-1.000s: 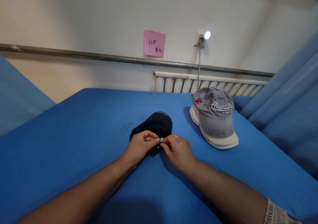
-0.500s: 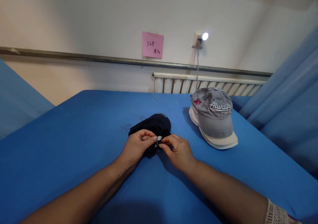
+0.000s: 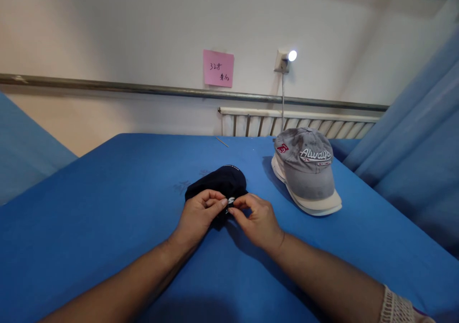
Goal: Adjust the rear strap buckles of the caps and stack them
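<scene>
A black cap (image 3: 222, 179) lies on the blue-covered table, its rounded brim pointing away from me. My left hand (image 3: 199, 213) is closed, thumb and forefinger pinching the cap's near edge. From the other side my right hand (image 3: 258, 220) pinches the same edge, its fingertips just apart from the left ones. Between the two sets of fingertips shows a small shiny whitish piece (image 3: 231, 200), too small to make out. The fingers hide much of the cap's near side.
Right of my hands stand stacked caps, a grey one (image 3: 310, 163) on top with pale brims below. A thin stick (image 3: 222, 142) lies near the table's far edge. Behind are a radiator (image 3: 254, 124), a metal rail (image 3: 161, 88) and a pink note (image 3: 218, 68). A blue curtain (image 3: 416, 136) hangs right.
The whole view has shifted slightly. Both hands keep their pinch at the cap's edge, and the fingertips have moved only a little around the whitish piece.
</scene>
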Demonstrator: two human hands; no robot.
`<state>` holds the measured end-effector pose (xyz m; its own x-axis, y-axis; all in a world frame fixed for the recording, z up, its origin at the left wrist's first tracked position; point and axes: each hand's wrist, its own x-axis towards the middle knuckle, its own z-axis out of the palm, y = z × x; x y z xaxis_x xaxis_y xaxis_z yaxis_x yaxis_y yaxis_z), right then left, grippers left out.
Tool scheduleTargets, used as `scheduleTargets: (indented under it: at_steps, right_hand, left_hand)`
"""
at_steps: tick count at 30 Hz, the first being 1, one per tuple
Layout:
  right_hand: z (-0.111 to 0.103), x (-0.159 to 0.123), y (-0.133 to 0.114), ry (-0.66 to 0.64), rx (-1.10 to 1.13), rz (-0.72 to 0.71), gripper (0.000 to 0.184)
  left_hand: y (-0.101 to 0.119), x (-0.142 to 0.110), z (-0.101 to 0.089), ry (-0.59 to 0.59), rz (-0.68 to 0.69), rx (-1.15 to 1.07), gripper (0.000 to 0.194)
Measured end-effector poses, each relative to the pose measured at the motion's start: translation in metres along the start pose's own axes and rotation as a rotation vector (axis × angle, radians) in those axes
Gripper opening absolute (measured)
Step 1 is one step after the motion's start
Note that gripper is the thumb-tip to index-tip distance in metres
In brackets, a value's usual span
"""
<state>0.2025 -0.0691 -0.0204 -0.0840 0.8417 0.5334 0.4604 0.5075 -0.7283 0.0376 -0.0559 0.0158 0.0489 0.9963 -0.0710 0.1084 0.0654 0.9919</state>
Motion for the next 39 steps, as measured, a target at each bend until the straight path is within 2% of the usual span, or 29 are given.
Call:
scheduleTargets:
  at_steps: [3, 6, 10, 14, 18, 23, 29, 39]
  right_hand:
    - [0.003, 0.001, 0.003, 0.01, 0.035, 0.085, 0.002]
    - [0.004, 0.002, 0.008, 0.022, 0.038, 0.11, 0.007]
    - [0.001, 0.002, 0.011, 0.017, 0.048, 0.022, 0.006]
    - [-0.002, 0.003, 0.012, 0.015, 0.072, -0.058, 0.007]
    - [-0.003, 0.003, 0.012, -0.004, 0.07, -0.125, 0.008]
    - [-0.004, 0.005, 0.012, 0.001, 0.069, -0.188, 0.009]
    - [-0.009, 0.008, 0.012, 0.016, 0.05, -0.244, 0.011]
    - [-0.012, 0.008, 0.012, 0.022, 0.034, -0.256, 0.011]
  left_hand:
    - [-0.003, -0.001, -0.001, -0.029, 0.06, 0.088, 0.024]
    - [-0.006, -0.003, -0.003, -0.057, 0.222, 0.253, 0.027]
    - [-0.01, -0.005, -0.006, -0.077, 0.514, 0.588, 0.041]
    - [-0.012, -0.002, -0.009, -0.019, 0.652, 0.68, 0.028]
    - [-0.015, 0.004, -0.011, 0.004, 0.692, 0.64, 0.021]
    - [-0.019, 0.006, -0.011, 0.01, 0.669, 0.606, 0.011]
    - [-0.013, 0.005, -0.013, 0.057, 0.705, 0.615, 0.007]
    - [-0.012, 0.002, -0.016, 0.09, 0.752, 0.619, 0.012]
